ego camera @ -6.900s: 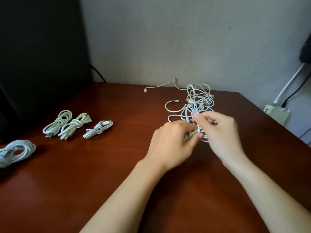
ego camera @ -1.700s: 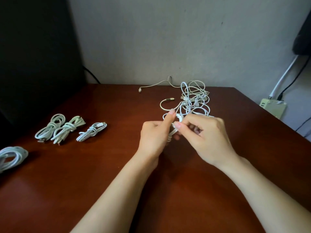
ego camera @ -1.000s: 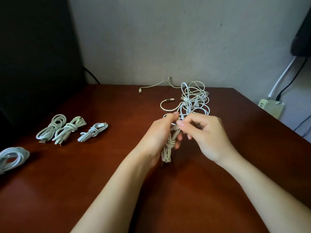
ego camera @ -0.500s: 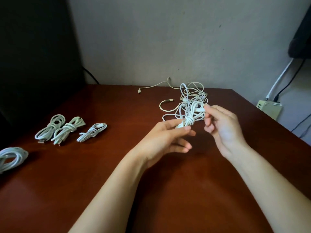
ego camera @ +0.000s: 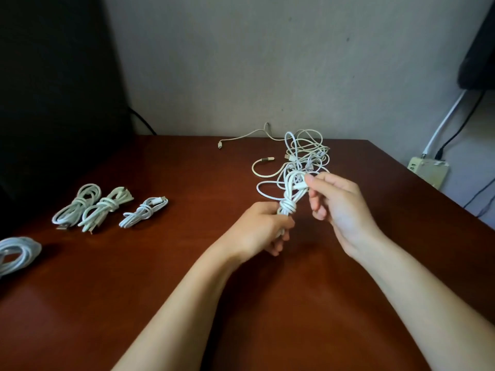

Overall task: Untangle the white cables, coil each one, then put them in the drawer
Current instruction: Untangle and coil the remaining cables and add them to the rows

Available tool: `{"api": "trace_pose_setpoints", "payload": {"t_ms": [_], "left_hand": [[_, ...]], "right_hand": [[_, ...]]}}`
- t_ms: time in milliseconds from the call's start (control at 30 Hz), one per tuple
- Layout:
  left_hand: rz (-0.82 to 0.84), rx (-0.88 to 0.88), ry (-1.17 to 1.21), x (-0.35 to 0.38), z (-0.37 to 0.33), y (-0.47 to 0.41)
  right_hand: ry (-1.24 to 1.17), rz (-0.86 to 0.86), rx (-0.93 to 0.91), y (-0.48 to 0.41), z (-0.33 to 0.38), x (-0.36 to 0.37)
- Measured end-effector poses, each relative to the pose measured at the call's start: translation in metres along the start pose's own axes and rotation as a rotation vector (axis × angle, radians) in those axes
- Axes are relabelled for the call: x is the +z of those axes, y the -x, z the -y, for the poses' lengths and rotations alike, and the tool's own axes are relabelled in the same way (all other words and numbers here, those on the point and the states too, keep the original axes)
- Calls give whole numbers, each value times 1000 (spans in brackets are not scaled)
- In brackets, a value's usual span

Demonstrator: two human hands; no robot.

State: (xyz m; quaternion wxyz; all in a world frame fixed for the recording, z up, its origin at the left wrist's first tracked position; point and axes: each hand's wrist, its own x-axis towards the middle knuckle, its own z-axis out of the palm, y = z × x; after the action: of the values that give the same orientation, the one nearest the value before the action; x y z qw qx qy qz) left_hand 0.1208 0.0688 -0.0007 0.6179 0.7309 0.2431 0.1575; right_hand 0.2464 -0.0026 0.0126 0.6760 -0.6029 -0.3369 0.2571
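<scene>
My left hand [ego camera: 261,227] grips the lower end of a coiled white cable [ego camera: 290,195] that is wrapped around its middle and held above the table. My right hand [ego camera: 337,202] pinches the cable's plug end at the top loop. Behind the hands lies a tangle of white cables [ego camera: 305,153] near the wall. Three coiled cables [ego camera: 107,206] lie in a row at the left, and a larger coil [ego camera: 16,253] sits at the far left edge. No drawer is in view.
The brown wooden table [ego camera: 187,263] ends at the wall behind and drops off on the right. A dark panel stands at the left. A beige power strip [ego camera: 428,170] with wires sits off the table's right edge.
The left hand has closed around the bundle's lower end and turned it upright. The right hand has come in and pinched the plug end at the top loop.
</scene>
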Motion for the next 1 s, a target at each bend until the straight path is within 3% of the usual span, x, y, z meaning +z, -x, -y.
{"api": "trace_pose_setpoints", "payload": {"t_ms": [233,533,700,1000], "left_hand": [[96,-37,232,2,-3,4],[-77,90,-4,12,8,-1],[-85,139,51,14,8,-2],[-102,55,134,11,3,-3]], "right_hand": [[49,25,-81,1,4,0],[137,53,-109,2,2,2],[126,50,-98,0,2,2],[283,38,-70,-1,0,-4]]}}
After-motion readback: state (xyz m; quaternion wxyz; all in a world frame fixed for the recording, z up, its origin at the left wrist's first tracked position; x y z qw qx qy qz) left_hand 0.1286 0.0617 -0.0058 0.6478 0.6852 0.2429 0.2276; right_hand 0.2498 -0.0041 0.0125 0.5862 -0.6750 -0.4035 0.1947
